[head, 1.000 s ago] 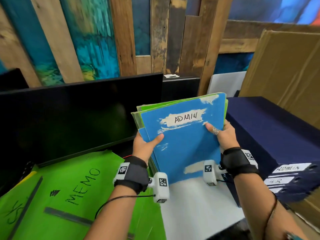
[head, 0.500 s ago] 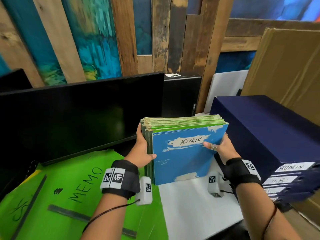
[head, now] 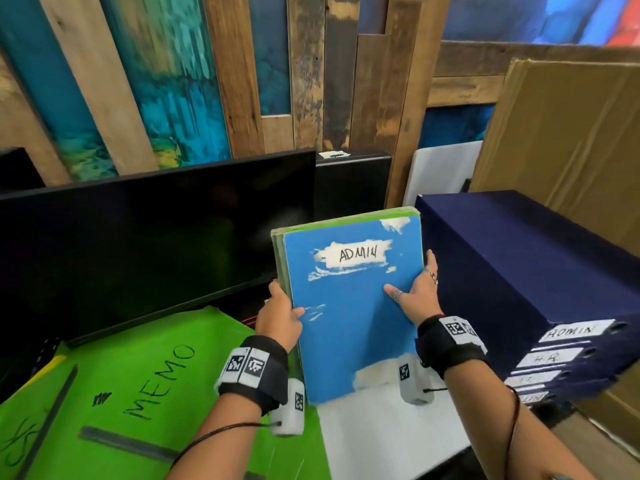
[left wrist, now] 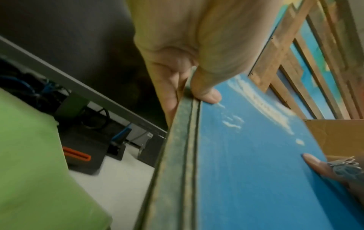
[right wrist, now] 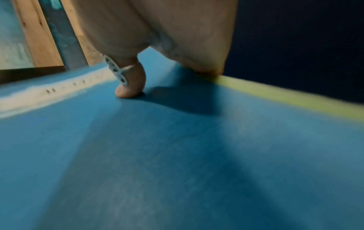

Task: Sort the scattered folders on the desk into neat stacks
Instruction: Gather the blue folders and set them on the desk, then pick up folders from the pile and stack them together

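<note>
A stack of folders (head: 349,306) stands on its lower edge on the white desk (head: 388,434), a blue one marked ADMIN in front, green ones behind. My left hand (head: 282,315) grips the stack's left edge, thumb on the blue cover (left wrist: 256,163) and fingers behind. My right hand (head: 415,292) holds the right edge, its thumb pressed on the blue cover (right wrist: 177,155) and its fingers behind. A green folder marked MEMO (head: 145,386) lies flat on the desk at the left.
A black monitor (head: 145,244) stands behind the stack at the left. Dark navy binders (head: 526,271) with white labels lie stacked right beside it. Brown cardboard (head: 568,150) leans at the back right. A painted plank wall closes the back.
The stack was tipped forward with its top edges showing and lifted off the desk; it has come down upright onto its lower edge, cover facing me. Both hands keep their hold.
</note>
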Available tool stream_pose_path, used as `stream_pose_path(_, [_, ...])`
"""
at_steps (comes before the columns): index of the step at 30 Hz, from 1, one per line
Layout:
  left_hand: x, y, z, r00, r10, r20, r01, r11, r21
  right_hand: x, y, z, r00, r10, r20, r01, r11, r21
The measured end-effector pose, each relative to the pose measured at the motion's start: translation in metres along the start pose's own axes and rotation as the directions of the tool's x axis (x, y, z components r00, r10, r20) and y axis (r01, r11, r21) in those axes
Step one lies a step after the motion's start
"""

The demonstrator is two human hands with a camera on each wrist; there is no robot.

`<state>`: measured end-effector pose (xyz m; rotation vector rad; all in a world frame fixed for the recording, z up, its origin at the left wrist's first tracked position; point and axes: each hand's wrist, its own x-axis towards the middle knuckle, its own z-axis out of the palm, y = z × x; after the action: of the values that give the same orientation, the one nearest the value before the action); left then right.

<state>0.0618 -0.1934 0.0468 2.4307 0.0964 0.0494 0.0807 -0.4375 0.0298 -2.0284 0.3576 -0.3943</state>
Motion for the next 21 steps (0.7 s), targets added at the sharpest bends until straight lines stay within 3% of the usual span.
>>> stream_pose_path(2, [0.000,0.001,0.005,0.999,-0.036,0.017,0.037,0.996,-0.078,0.008,-0.003,-0.005,0.998,0.066,-0.003,-0.066,0.987,-0.147])
stream_pose_path(7, [-0.006,-0.011,0.045,0.975,-0.157,0.159,0.182,0.971,-0.158,0.015,0.014,-0.008,0.947,0.297,0.122,-0.205,0.852,-0.483])
stream_pose_path(10, [-0.016,-0.024,0.076,0.953,-0.184,0.239,0.217,0.969,-0.117,0.011,0.033,-0.004,0.904,0.384,0.185,-0.210,0.778,-0.592])
stream_pose_path(13, [-0.026,-0.042,0.094,0.947,-0.152,0.284,0.153,0.988,0.018,0.002,0.054,0.005,0.861,0.465,0.205,-0.199,0.680,-0.706])
stream_pose_path(17, [-0.025,-0.068,0.083,0.950,-0.155,0.271,0.122,0.983,0.134,-0.011,0.044,0.019,0.877,0.373,0.301,-0.034,0.674,-0.738])
stream_pose_path(19, [-0.021,-0.081,0.066,0.965,-0.189,0.182,0.164,0.976,0.142,-0.015,0.026,0.035,0.884,0.268,0.383,0.084,0.714,-0.695])
stream_pose_path(21, [-0.020,-0.099,0.042,0.959,-0.280,0.048,0.270,0.951,0.149,-0.025,0.005,0.059,0.848,0.183,0.497,0.186,0.776,-0.603])
